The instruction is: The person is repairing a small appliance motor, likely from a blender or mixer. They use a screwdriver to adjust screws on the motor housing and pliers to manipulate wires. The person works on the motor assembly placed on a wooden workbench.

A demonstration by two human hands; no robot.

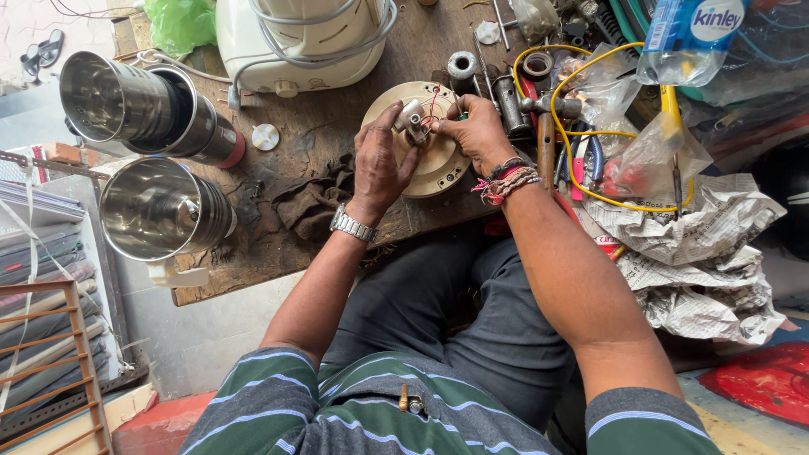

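Right now both hands are working over a round cream-coloured motor base (438, 160) lying flat on the wooden worktop (320, 126), and everything else is best placed from that disc. The left hand (379, 164) is resting on the disc's left half, its fingers closing on a small grey metal component (412, 118) sitting on top of the disc. The right hand (482, 131) is coming in from the disc's right side, fingertips pinching together at the thin red wires (432, 105) by that component (whether it is gripping a wire or a tiny tool, I cannot tell). Left of the disc a dark rag (308, 202) is lying; further left two steel jars (152, 160) are lying on their sides. Behind the disc a white appliance body (295, 42) is standing; to its right, a yellow cable (581, 118) is looping over tools and crumpled newspaper (708, 253).

I judge the fine wires the weak point: tugging could be snapping them, and the disc, sitting near the worktop's front edge, could be sliding off.
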